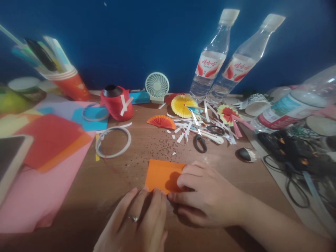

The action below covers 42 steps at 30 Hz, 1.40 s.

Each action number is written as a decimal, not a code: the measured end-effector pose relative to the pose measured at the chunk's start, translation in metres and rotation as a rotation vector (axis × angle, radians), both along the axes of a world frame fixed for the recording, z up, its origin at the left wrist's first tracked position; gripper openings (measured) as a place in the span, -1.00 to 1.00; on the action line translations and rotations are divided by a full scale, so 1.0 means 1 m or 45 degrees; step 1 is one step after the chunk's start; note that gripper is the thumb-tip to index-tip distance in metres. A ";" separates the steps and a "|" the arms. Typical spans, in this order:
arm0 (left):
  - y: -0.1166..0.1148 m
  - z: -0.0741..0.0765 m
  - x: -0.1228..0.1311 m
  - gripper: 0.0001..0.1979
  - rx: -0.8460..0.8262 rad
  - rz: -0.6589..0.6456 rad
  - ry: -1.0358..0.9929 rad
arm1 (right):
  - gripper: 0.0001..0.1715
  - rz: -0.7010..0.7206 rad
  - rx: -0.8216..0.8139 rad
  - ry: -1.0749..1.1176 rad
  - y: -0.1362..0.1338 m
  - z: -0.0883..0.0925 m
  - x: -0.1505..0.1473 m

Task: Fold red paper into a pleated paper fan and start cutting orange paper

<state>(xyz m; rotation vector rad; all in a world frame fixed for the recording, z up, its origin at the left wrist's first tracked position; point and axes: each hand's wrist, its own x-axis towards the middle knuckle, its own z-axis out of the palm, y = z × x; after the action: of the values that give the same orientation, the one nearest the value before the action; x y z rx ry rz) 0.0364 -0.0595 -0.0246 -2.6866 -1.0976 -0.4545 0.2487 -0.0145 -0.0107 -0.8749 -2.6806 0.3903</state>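
A sheet of orange paper lies on the brown table in front of me. My left hand is at its lower edge, fingertips pressed along that edge and the thumb mostly hidden below; one finger wears a ring. On the right side, my right hand grips the paper with curled fingers, its index finger and thumb near the lower edge close to my left fingertips. Beyond the paper, small dark specks are scattered. Black-handled scissors lie among white paper strips, beside an orange folded paper fan.
Two water bottles stand at the back near a small fan and a yellow paper rosette. Left are a tape roll, a red container and coloured sheets. Cables lie right.
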 end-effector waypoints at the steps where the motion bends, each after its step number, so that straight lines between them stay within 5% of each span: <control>1: -0.001 -0.001 0.000 -0.71 -0.004 0.005 0.002 | -0.75 -0.001 -0.013 0.001 0.000 0.000 0.000; 23: -0.002 -0.001 -0.001 -0.67 -0.083 0.027 0.017 | -0.75 0.143 -0.064 0.119 0.008 0.004 0.019; 29: 0.001 0.002 -0.001 -0.63 -0.200 0.038 0.037 | -0.78 -0.108 -0.049 0.504 0.012 0.005 0.026; 37: 0.005 0.002 0.000 -0.60 -0.209 0.006 0.007 | -0.78 0.008 0.045 0.036 0.009 -0.002 0.017; 42: -0.002 0.002 -0.005 -0.74 0.037 0.011 0.063 | -0.78 -0.003 -0.011 0.013 0.011 -0.002 0.019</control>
<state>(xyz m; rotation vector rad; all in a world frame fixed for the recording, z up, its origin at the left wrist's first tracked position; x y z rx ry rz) 0.0310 -0.0620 -0.0222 -2.6523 -1.0800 -0.3969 0.2676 -0.0033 -0.0122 -0.8761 -2.6706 0.4051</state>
